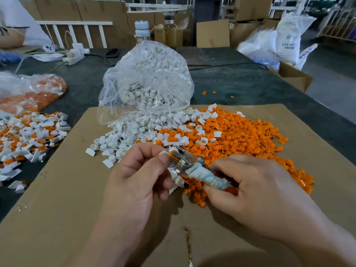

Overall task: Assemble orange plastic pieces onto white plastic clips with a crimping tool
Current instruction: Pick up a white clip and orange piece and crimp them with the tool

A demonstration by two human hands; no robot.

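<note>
**Figure: One clip at the tool head, bulk stock unassembled**

My left hand (pixel 138 176) had its fingers curled, thumb and forefinger pinching a white clip (pixel 172 150) with an orange piece (pixel 175 154) seated on it. Both sat at the metal head of the crimping tool (pixel 194 168). My right hand (pixel 256 191) was wrapped round the tool's taped handles, and I could not tell whether the jaws had fully closed.

I judged the job to be well short of halfway. A pile of finished assemblies (pixel 32 135), white with orange showing, lay at the far left, partly off the cardboard sheet (pixel 77 189). A much larger stock remained. Loose white clips (pixel 131 135) spilled from an open clear bag (pixel 148 81), which was itself largely full. A broad heap of orange pieces (pixel 240 135) lay to their right, and the two heaps mingled where they met.

The cardboard sheet rested on a dark-covered table (pixel 240 83). A second bag (pixel 34 91) of mostly orange parts lay at the left. Beyond the table stood two bottles (pixel 142 30), a power strip (pixel 74 56), cardboard boxes (pixel 290 76) and white sacks (pixel 287 35). Another person's sleeve (pixel 19 22) showed at the top left.
</note>
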